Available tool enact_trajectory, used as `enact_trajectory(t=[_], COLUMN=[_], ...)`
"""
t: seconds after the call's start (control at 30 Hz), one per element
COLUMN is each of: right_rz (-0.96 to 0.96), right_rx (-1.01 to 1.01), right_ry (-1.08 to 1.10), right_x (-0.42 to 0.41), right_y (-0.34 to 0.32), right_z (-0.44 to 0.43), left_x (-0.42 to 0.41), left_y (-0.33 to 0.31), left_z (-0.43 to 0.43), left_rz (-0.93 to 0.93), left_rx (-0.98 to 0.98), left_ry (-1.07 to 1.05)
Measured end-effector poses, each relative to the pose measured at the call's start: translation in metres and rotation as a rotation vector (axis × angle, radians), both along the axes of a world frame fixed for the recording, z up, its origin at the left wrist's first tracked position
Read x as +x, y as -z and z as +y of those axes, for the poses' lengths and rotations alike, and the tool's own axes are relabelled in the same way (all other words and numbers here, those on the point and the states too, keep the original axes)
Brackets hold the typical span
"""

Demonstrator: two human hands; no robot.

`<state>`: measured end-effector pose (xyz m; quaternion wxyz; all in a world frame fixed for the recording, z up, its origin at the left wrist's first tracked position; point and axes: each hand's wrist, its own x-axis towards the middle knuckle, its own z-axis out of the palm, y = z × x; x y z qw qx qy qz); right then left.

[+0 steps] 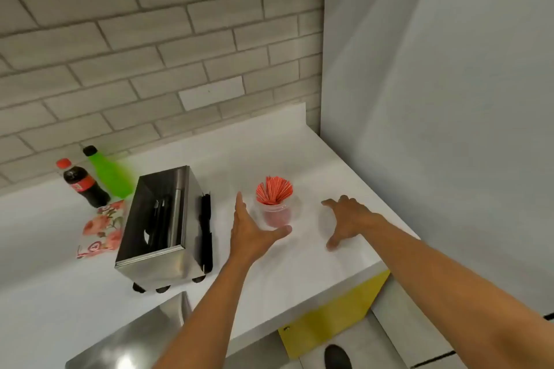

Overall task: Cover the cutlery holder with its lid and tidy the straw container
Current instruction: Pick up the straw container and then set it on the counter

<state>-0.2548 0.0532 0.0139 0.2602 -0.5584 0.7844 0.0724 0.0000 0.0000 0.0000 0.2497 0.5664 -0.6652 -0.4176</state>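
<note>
The steel cutlery holder (pixel 156 225) stands open on the white counter (pixel 269 278), with black cutlery inside. More black cutlery (pixel 205 228) lies against its right side. A shiny steel lid (pixel 135 335) lies at the lower left, in front of the holder. The clear straw container (pixel 277 213) holds red straws fanned out at the top. My left hand (pixel 251 231) is open just left of the container, its thumb reaching under the base. My right hand (pixel 347 220) is spread to the right of the container, fingertips on the counter, over a faint clear round shape.
A cola bottle (pixel 82 184) and a green bottle (pixel 109 172) stand at the back left by the brick wall. A floral napkin pack (pixel 102 228) lies left of the holder. A grey wall panel (pixel 434 99) bounds the counter on the right. Below the counter is a yellow cabinet (pixel 332 320).
</note>
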Motion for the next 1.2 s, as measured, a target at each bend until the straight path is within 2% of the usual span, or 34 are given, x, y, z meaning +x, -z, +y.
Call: enact_trajectory(t=[0.17,0.33,0.5,0.6,0.87,1.2], right_rz=[-0.02,-0.088,-0.233,-0.281,-0.156,-0.085], right_rx=[0.041,-0.027,-0.18,-0.189,-0.108,-0.086], right_ry=[-0.025,-0.046,-0.202,-0.329,-0.67,-0.764], right_x=[-0.015,-0.04,-0.033,-0.007,0.048,0.06], right_y=[0.003,-0.048,-0.106,-0.115,-0.092,-0.084], right_z=[-0.015,-0.054,-0.106,-0.126,-0.144,-0.146], left_x=[-0.014,-0.026,-0.039,-0.044,-0.053,-0.063], left_y=[0.018,0.022,0.03,0.035,0.048,0.055], left_z=[-0.012,-0.017,-0.02,-0.019,-0.021,-0.033], left_rz=[0.074,0.147,0.197,0.234,0.321,0.267], left_rx=[0.042,0.041,0.038,0.042,0.017,-0.001], left_ry=[-0.039,-0.07,-0.134,-0.202,-0.319,-0.362])
